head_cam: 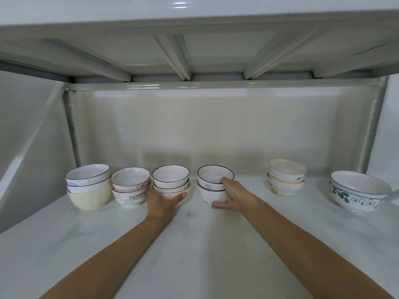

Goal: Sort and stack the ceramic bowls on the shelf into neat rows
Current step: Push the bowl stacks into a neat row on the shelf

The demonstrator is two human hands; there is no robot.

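Note:
Several stacks of ceramic bowls stand in a row along the back of a white marble-look shelf (194, 244). My left hand (162, 201) cups the front of the third stack (170, 176), white bowls with dark rims. My right hand (231, 196) grips the fourth stack (212, 182): its thumb hooks over the top bowl's rim and its fingers wrap the ribbed bottom bowl. To the left stand a cream-bottomed stack (88, 186) and a pink-rimmed stack (129, 186) marked SUNNY.
At the right stand a small stack with a yellow-trimmed bowl (286, 180) and a large pair of floral bowls (358, 192). An upper shelf (194, 50) hangs low overhead. Metal posts (72, 130) frame the back corners.

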